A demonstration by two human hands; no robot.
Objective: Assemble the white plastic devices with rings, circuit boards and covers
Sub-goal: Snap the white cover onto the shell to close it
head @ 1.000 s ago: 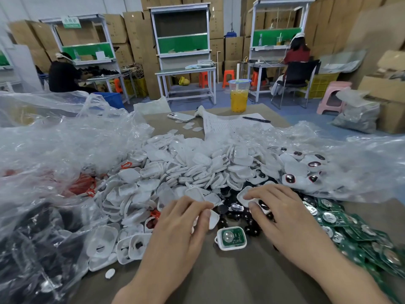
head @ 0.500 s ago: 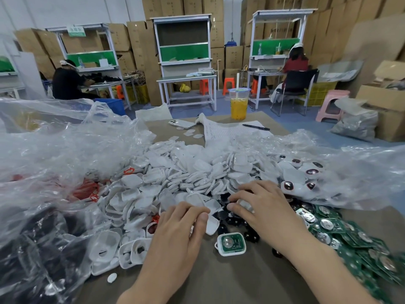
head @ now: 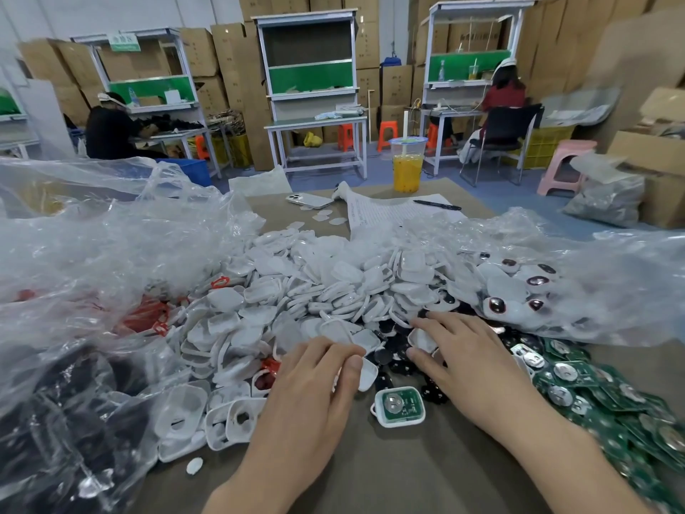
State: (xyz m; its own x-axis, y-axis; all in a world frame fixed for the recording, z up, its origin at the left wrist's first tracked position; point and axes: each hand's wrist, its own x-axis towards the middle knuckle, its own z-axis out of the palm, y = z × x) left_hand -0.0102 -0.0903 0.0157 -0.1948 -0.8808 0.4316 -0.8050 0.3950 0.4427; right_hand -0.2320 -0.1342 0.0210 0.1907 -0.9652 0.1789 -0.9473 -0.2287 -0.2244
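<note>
A white shell with a green circuit board (head: 398, 406) seated in it lies on the brown table between my hands. My left hand (head: 315, 395) holds a white cover (head: 367, 376) at the edge of the big heap of white covers (head: 333, 283). My right hand (head: 463, 361) pinches another white cover (head: 420, 339) over a patch of black rings (head: 389, 356). Green circuit boards (head: 611, 402) are piled at the right. Empty white shells (head: 222, 421) lie at the left.
Crumpled clear plastic bags (head: 92, 254) flank the heap on both sides. A cup of orange drink (head: 407, 168), a phone (head: 309, 200), a pen (head: 437, 205) and paper (head: 389, 213) sit at the table's far end. Two people sit at benches behind.
My right hand slid left and forward across the black rings and now pinches a white cover. My left hand stayed at the heap's edge on its cover.
</note>
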